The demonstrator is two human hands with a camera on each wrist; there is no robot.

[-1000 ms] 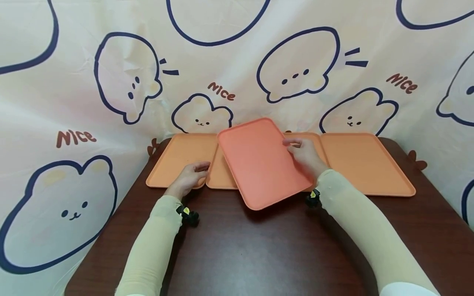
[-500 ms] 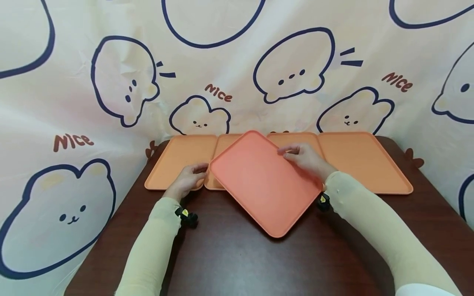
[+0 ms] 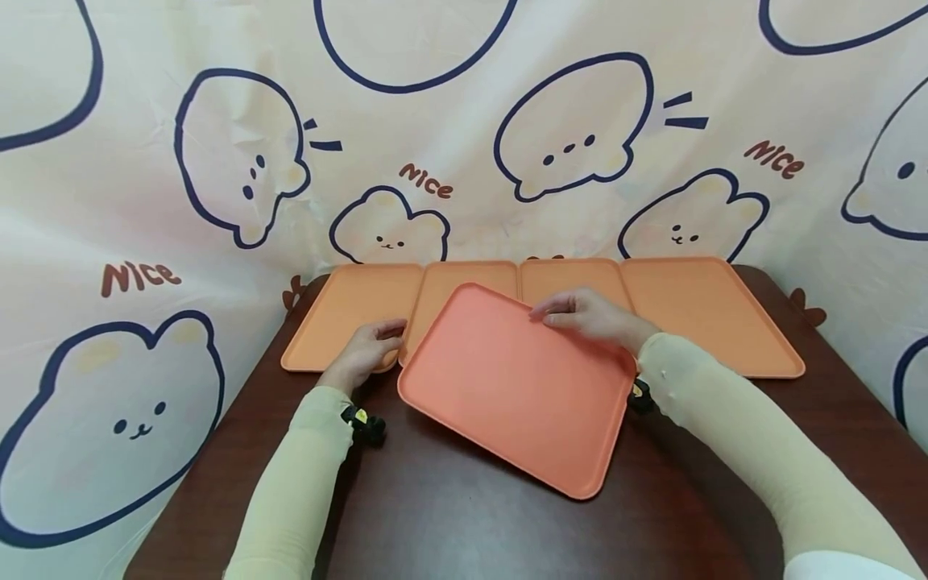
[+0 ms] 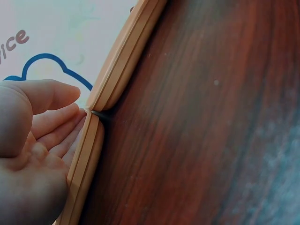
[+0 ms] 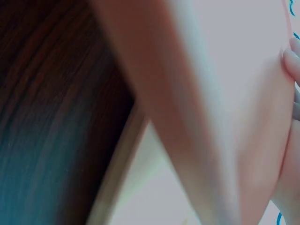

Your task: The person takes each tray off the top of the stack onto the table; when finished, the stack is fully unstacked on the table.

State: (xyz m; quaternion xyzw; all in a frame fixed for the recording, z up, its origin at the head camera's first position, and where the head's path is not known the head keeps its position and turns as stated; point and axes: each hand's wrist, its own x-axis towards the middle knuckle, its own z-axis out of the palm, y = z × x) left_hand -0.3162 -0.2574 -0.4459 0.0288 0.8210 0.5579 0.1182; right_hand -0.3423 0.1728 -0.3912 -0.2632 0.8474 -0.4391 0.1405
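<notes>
A coral-pink tray is tilted above the table, slanting across the front of the middle orange trays. My right hand pinches its far edge, thumb on top. In the right wrist view that tray is close and blurred, with fingertips at its edge. My left hand lies over the near right corner of the leftmost orange tray, fingers relaxed and holding nothing. In the left wrist view the left hand is beside the meeting corners of two tray stacks.
Several orange trays stand in a row along the back of the dark wooden table, including the second tray, third tray and rightmost tray. A cartoon-printed curtain hangs close behind them.
The coral tray has turned in my right hand, from lengthwise to nearly crosswise, and come down nearer the front. My left hand has hardly moved.
</notes>
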